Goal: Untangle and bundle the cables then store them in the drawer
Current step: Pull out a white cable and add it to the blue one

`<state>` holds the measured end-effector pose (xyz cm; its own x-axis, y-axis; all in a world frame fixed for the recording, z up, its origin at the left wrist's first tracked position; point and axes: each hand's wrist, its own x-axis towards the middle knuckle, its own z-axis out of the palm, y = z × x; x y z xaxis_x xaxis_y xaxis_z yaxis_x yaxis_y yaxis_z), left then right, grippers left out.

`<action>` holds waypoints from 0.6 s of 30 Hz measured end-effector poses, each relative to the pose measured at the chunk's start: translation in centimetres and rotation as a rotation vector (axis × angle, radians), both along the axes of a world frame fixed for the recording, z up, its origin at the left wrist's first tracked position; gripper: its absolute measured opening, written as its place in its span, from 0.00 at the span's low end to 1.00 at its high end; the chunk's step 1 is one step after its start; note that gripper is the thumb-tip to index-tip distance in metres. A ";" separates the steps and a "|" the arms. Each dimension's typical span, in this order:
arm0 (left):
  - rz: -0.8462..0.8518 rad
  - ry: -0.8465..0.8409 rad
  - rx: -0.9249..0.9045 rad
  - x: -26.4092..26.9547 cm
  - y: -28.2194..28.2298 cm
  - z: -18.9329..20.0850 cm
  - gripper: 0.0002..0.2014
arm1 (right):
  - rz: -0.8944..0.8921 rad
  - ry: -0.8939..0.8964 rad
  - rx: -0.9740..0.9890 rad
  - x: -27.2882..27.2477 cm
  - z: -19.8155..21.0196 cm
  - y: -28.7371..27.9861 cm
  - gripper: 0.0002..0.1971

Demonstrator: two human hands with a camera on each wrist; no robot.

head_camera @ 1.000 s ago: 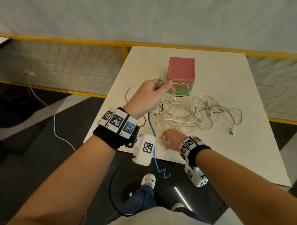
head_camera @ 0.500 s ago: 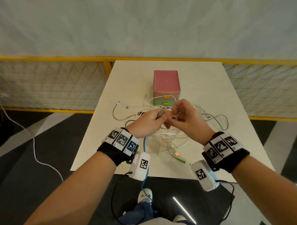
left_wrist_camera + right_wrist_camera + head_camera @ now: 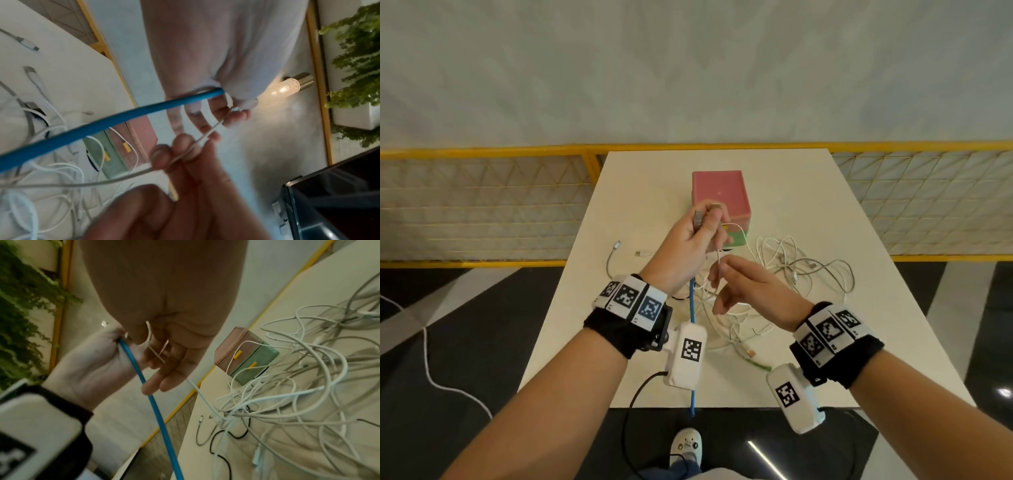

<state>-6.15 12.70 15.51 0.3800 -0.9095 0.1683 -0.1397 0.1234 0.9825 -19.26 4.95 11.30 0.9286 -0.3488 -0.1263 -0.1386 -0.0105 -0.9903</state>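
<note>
The left hand [image 3: 688,246] is raised above the tabletop [image 3: 808,192], fingers curled round the blue cable [image 3: 692,301] just below its metal plug; the cable hangs past the tabletop's near edge. Just right of it, the right hand [image 3: 750,291] pinches a thin white cable [image 3: 197,141]. The tangled white cables [image 3: 804,270] lie on the tabletop before the pink-and-green drawer box [image 3: 720,202], both drawers closed.
</note>
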 end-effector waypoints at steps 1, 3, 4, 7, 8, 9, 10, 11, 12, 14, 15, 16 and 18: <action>0.008 0.059 -0.025 0.3 -0.1 0.4 0.11 | 0.026 0.012 -0.030 0.2 -0.2 0.0 0.13; 0.033 0.143 -0.066 1.1 -0.3 1.5 0.11 | 0.082 0.050 -0.047 0.5 -0.9 0.1 0.14; 0.052 0.169 -0.087 1.6 -0.4 2.2 0.11 | 0.104 0.074 -0.040 0.6 -1.3 0.0 0.14; 0.086 0.255 -0.149 3.1 -0.1 4.5 0.06 | 0.098 0.136 -0.049 0.7 -2.5 -0.6 0.13; 0.080 0.258 -0.157 3.5 0.0 5.0 0.07 | 0.067 0.133 -0.064 0.9 -2.6 -1.0 0.13; 0.063 0.241 -0.142 3.9 0.1 5.2 0.09 | 0.022 0.117 -0.079 1.1 -2.7 -1.5 0.13; 0.042 0.213 -0.107 4.1 0.2 5.3 0.11 | -0.029 0.098 -0.100 1.3 -2.4 -2.0 0.13; 0.019 0.181 -0.056 4.3 0.4 5.4 0.14 | -0.077 0.076 -0.138 1.5 -1.9 -2.5 0.13; -0.002 0.139 0.002 4.4 0.5 5.3 0.18 | -0.115 0.054 -0.214 1.6 -1.2 -3.0 0.13; -0.042 -0.007 0.140 4.0 0.5 5.2 0.21 | -0.139 0.011 -0.424 1.9 0.8 -3.6 0.13; -0.067 -0.109 0.232 3.5 0.5 5.1 0.22 | -0.134 -0.019 -0.497 2.0 1.7 -3.8 0.13; -0.093 -0.206 0.333 2.9 0.5 5.0 0.23 | -0.132 -0.057 -0.545 2.2 2.6 -4.1 0.15; -0.117 -0.310 0.454 2.1 0.4 4.5 0.24 | -0.148 -0.110 -0.636 2.5 4.1 -4.6 0.16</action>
